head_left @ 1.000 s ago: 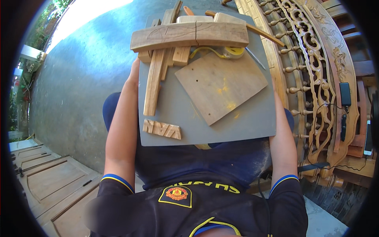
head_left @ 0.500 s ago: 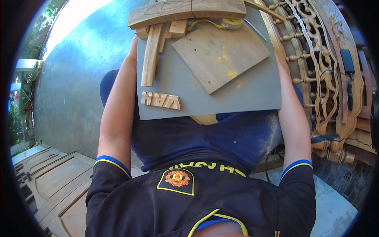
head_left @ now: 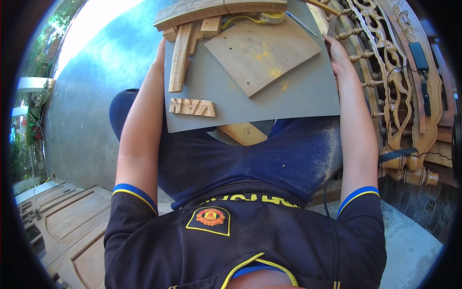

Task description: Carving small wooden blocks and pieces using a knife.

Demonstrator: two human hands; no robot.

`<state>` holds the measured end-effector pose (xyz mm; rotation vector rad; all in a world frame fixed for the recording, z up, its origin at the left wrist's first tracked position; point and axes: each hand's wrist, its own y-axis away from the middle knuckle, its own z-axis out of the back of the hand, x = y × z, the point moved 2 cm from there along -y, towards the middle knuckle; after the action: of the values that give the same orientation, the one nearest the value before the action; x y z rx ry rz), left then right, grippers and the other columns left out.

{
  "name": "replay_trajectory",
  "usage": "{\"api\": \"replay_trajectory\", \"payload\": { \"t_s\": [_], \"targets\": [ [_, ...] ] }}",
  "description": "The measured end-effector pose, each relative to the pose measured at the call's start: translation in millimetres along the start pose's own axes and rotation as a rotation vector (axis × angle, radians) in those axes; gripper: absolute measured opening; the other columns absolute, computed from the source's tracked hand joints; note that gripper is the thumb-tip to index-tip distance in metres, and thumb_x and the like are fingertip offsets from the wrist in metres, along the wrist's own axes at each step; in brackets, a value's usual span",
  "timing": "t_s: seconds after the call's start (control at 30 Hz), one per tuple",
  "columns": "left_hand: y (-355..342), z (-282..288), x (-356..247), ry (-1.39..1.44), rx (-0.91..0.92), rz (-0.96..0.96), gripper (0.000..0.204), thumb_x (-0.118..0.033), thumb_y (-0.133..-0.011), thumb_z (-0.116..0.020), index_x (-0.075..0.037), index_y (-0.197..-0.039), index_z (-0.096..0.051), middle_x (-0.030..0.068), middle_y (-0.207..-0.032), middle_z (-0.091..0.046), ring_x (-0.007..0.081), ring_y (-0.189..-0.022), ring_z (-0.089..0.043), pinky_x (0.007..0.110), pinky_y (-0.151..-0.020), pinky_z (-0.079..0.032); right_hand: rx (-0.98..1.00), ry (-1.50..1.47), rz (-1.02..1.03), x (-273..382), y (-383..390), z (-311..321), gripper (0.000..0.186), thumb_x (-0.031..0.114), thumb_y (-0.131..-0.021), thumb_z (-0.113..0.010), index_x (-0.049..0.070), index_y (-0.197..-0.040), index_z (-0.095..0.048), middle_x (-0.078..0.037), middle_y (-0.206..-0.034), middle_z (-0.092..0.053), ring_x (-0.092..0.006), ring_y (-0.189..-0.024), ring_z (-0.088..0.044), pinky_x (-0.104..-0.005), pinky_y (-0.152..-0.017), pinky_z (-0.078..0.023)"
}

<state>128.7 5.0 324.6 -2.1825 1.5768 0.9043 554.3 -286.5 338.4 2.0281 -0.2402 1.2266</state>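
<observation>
Grey, the board [head_left: 288,105] spread before the person, left hand [head_left: 161,53] at its left edge, right hand [head_left: 339,59] at its right; whether either gripped it, I couldn't tell. A carved wooden block [head_left: 192,107] lay near its lower left corner.

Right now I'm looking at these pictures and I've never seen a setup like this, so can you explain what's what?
There's no machine: these are a person's own bare arms. Every picture comes from a wide fisheye camera on that person's head, looking down, so straight edges bend near the rim. In front of the person is a grey panel. On it are a flat wooden board with yellow dust, a carved wooden block, a yellow tape measure and a curved beam across other wooden pieces. The left hand is at the panel's left edge; the right hand is by its right edge. Their grips are partly hidden, so I can't tell what's held.
</observation>
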Motion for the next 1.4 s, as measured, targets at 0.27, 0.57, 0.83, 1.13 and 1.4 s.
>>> {"api": "replay_trajectory", "payload": {
  "t_s": [0.27, 0.57, 0.83, 1.13, 1.4],
  "targets": [
    [4, -18, 25, -0.432, -0.455, -0.391, 0.041, -0.032, -0.111, -0.039, -0.006, -0.139, -0.055, 0.0134, -0.133, -0.065, 0.0235, -0.119, -0.065, 0.038, -0.1, -0.055, -0.112, 0.076, 0.173, 10, 55, 4, 0.025, 0.035, -0.103, -0.062, 0.01, -0.102, -0.059, -0.012, -0.095, -0.073, -0.0205, -0.077, -0.072, -0.0301, -0.063, -0.058],
    [25, 10, 19, 0.028, -0.293, -0.176, 0.058, -0.052, -0.107, -0.04, -0.009, -0.143, -0.056, 0.0157, -0.13, -0.069, 0.0303, -0.108, -0.072, 0.046, -0.087, -0.062, 0.27, 0.056, -0.055, 11, 42, -23, 0.034, 0.034, -0.102, -0.064, 0.003, -0.116, -0.067, -0.013, -0.103, -0.075, -0.0222, -0.087, -0.074, -0.0358, -0.078, -0.061],
    [67, -21, 35, -0.042, -0.407, 0.008, 0.047, -0.046, -0.107, -0.044, -0.011, -0.13, -0.064, 0.0089, -0.12, -0.072, 0.0218, -0.101, -0.07, 0.04, -0.085, -0.058, 0.314, 0.047, 0.005, -15, 69, -8, 0.041, 0.026, -0.103, -0.064, -0.003, -0.132, -0.06, -0.016, -0.12, -0.072, -0.0241, -0.103, -0.073, -0.037, -0.091, -0.06],
    [55, -12, 26, -0.278, -0.796, 0.002, 0.059, -0.061, -0.106, -0.038, -0.009, -0.117, -0.061, 0.0128, -0.097, -0.069, 0.0254, -0.081, -0.072, 0.044, -0.064, -0.061, 0.264, -0.08, 0.01, -26, 81, -3, 0.037, 0.029, -0.102, -0.066, -0.001, -0.123, -0.063, -0.014, -0.111, -0.074, -0.0225, -0.094, -0.074, -0.0352, -0.083, -0.06],
    [157, -161, -43, -1.2, -1.132, -0.609, 0.034, -0.033, -0.111, -0.042, -0.003, -0.105, -0.057, 0.0056, -0.091, -0.054, 0.0171, -0.07, -0.055, 0.035, -0.058, -0.046, -0.371, 0.409, 0.331, -12, 113, 19, 0.044, 0.049, -0.11, -0.043, 0.011, -0.092, -0.054, -0.006, -0.081, -0.067, -0.0103, -0.053, -0.056, -0.0275, -0.044, -0.047]
  ]
}}
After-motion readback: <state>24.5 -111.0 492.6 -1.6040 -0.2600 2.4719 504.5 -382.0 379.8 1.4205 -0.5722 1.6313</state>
